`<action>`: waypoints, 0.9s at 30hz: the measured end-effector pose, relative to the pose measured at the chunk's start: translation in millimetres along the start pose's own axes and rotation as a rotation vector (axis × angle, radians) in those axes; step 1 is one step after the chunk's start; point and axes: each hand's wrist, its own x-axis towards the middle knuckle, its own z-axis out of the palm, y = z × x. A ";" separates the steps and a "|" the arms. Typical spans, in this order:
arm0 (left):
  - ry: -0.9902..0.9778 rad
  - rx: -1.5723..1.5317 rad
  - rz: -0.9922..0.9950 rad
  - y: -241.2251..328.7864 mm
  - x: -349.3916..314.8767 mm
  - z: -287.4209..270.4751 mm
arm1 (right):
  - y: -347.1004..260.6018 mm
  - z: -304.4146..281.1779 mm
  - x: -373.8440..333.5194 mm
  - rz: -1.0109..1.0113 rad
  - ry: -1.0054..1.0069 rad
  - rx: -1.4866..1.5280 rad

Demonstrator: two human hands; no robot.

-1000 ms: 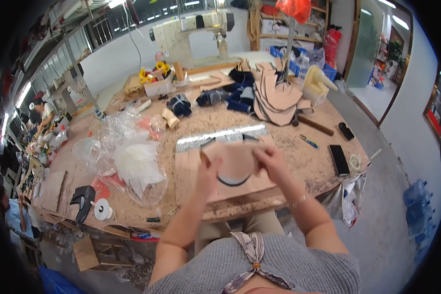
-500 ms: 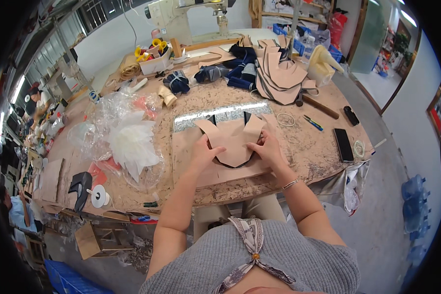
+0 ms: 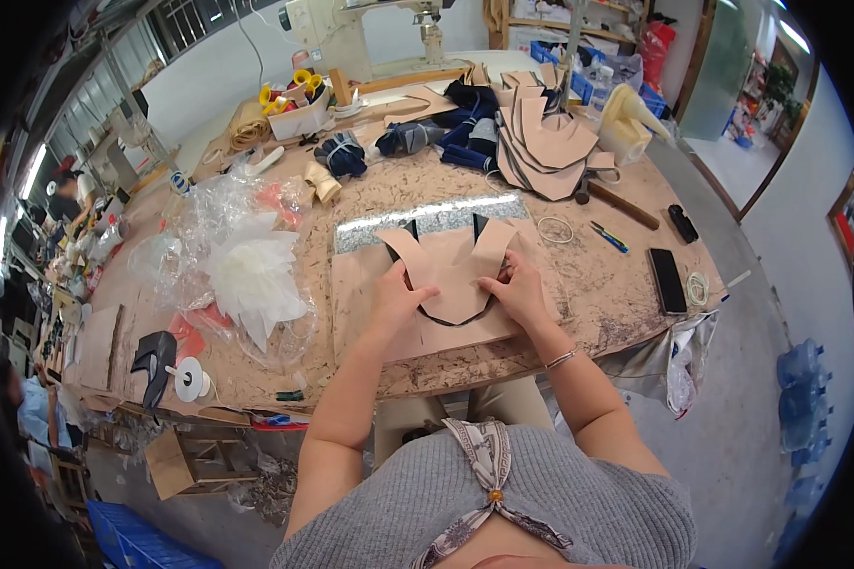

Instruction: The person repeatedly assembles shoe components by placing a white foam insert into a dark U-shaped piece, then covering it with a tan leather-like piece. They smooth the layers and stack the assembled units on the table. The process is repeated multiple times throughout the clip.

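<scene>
A U-shaped tan leather piece (image 3: 453,292) with a dark edge and dark backing lies in front of me, its two arms pointing away. My left hand (image 3: 397,298) grips its left side, thumb on top and fingers at the outer edge. On the opposite side my right hand (image 3: 519,291) pinches it in the same way, the fingers partly hidden beneath. Under the piece is a larger flat tan sheet (image 3: 362,334), which rests against a speckled stone slab (image 3: 416,219) on the workbench.
Clear plastic with white sheets (image 3: 249,275) lies to the left, near a white spool (image 3: 192,379). Stacked U-shaped pieces (image 3: 543,142) and dark bundles (image 3: 342,155) are at the back. A hammer (image 3: 624,206), a pen-like tool (image 3: 609,237) and a phone (image 3: 667,281) sit on the right.
My hands and the leather piece keep nearly the same position. A person in the far left background has shifted posture.
</scene>
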 end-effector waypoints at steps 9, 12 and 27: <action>0.012 0.305 0.037 15.1 -9.2 -0.9 | -13.6 0.0 -7.2 -0.143 -0.020 -0.211; -0.033 0.407 0.016 27.0 -20.6 -1.1 | -26.3 -14.7 -14.1 -0.138 -0.124 -0.305; -0.202 -0.257 -0.063 -5.2 56.5 -42.3 | -24.5 40.3 -42.0 -0.659 -0.436 -0.444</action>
